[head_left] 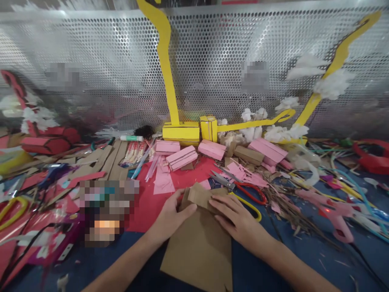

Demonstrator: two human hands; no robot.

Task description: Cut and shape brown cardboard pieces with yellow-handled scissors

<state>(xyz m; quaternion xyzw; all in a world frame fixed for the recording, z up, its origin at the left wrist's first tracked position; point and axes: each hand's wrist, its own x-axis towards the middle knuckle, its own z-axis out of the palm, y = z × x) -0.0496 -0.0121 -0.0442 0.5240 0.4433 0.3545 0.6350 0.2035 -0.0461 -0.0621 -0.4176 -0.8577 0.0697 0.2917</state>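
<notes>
A brown piece of cardboard (197,253) lies at the front centre, with a smaller folded piece of cardboard (202,195) at its far end. My left hand (172,215) holds the left side of the folded piece, thumb on top and the other fingers mostly hidden behind it. From the right, my right hand (241,219) grips the same folded piece, its fingers laid across the edge. Just beyond my right hand are scissors with red handles (253,194) and a yellow scissor handle (251,207). Red paper (142,211) spreads under and left of my left hand.
Small pink boxes (182,158) and yellow paper shapes (180,133) stand along a perforated metal panel (209,61). A pink glue gun (330,211) lies at right among twigs and scraps. Cardboard strips (106,162) and a purple object (57,243) are on the left.
</notes>
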